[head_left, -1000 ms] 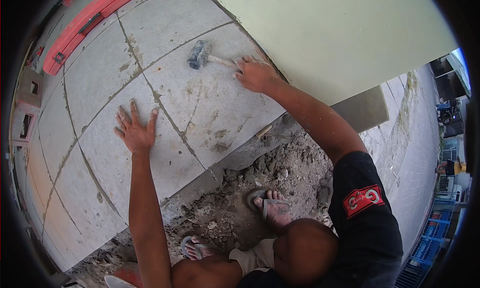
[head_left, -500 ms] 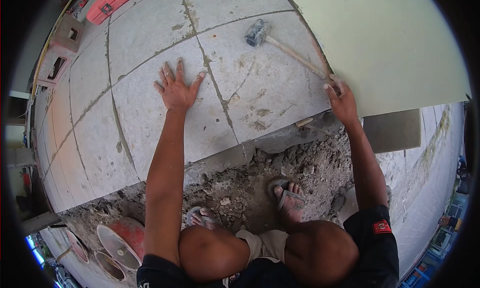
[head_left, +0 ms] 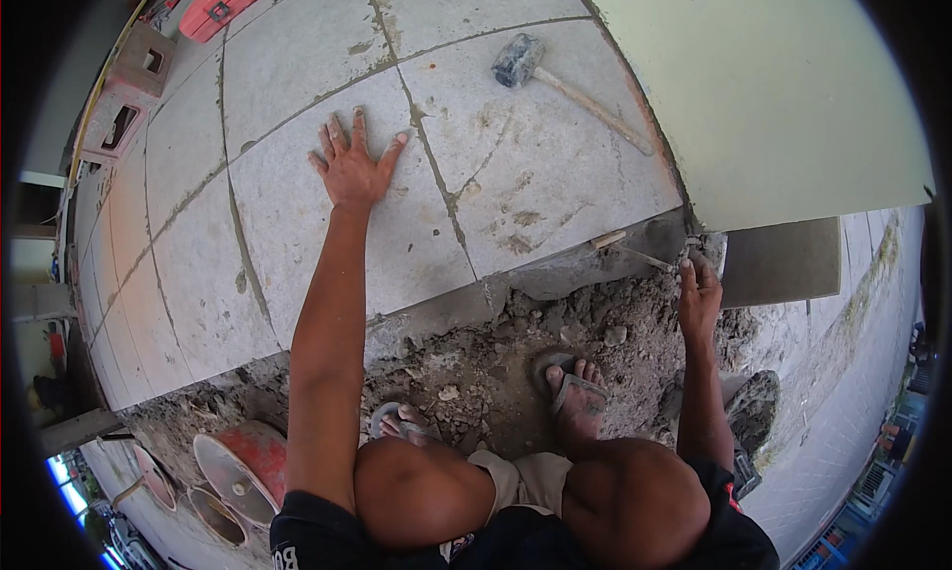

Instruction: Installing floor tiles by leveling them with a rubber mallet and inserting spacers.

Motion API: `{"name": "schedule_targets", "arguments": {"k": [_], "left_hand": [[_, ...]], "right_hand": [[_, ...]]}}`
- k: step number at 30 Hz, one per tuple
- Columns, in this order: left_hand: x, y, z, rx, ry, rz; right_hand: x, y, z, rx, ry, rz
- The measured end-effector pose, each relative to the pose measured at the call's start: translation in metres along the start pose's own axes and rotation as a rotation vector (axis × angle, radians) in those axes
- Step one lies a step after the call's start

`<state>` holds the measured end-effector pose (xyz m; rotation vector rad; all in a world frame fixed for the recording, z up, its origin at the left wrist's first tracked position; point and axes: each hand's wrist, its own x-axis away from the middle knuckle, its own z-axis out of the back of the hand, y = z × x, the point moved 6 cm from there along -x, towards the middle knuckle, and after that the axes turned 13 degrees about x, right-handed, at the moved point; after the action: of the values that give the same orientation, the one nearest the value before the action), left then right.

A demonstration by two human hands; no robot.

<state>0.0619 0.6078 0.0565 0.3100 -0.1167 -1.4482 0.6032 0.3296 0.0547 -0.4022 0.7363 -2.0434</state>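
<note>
My left hand (head_left: 357,171) lies flat with fingers spread on a large grey floor tile (head_left: 297,173). At the slab's right corner, my right hand (head_left: 700,297) is lowered beside the wall's foot, its fingers bent and close together. Whatever is between them, if anything, I cannot make out. Next to that hand, a thin rod runs from a short wooden handle (head_left: 608,239) at the tile's front edge; its far end is hidden. A rubber mallet (head_left: 519,61) with a black head and wooden handle rests on the neighbouring tile, touched by neither hand.
A pale green wall (head_left: 764,104) stands at the right, with a grey slab (head_left: 783,263) below it. Rubble and soil (head_left: 486,372) lie under the tile edge, around my sandalled feet. Red buckets (head_left: 243,471) are at lower left, a red case (head_left: 223,10) at upper left.
My right hand has left the end of the mallet's handle and moved down, past the tile edge to the wall's corner. My left hand stays flat on the tile.
</note>
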Motion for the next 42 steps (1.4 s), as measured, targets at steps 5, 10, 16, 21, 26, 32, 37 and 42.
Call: {"name": "schedule_targets", "arguments": {"k": [5,10,16,21,26,32,37,42], "left_hand": [[-0.002,-0.010,0.015,0.073,0.045,0.049],[0.000,-0.036,0.032,0.089,0.111,0.064],[0.022,-0.062,0.040,0.043,0.104,0.102],[0.034,-0.080,0.051,0.014,0.099,0.132],[0.044,-0.104,0.065,-0.024,0.087,0.182],[0.076,-0.164,0.086,0.061,0.106,0.246],[0.118,-0.261,0.138,0.096,0.204,0.398],[0.196,-0.324,0.183,0.066,0.343,0.337]], "right_hand": [[0.005,-0.009,-0.003,0.036,0.038,0.068],[0.001,-0.015,-0.015,0.034,0.051,0.103],[0.010,-0.003,-0.026,-0.086,0.059,0.030],[0.015,-0.004,-0.029,-0.052,0.072,0.089],[0.016,-0.011,-0.031,0.000,0.067,0.103],[0.029,-0.025,-0.040,0.084,-0.027,0.091],[0.050,-0.008,-0.057,0.046,0.143,0.229],[0.088,0.006,-0.086,0.270,0.070,0.256]]}}
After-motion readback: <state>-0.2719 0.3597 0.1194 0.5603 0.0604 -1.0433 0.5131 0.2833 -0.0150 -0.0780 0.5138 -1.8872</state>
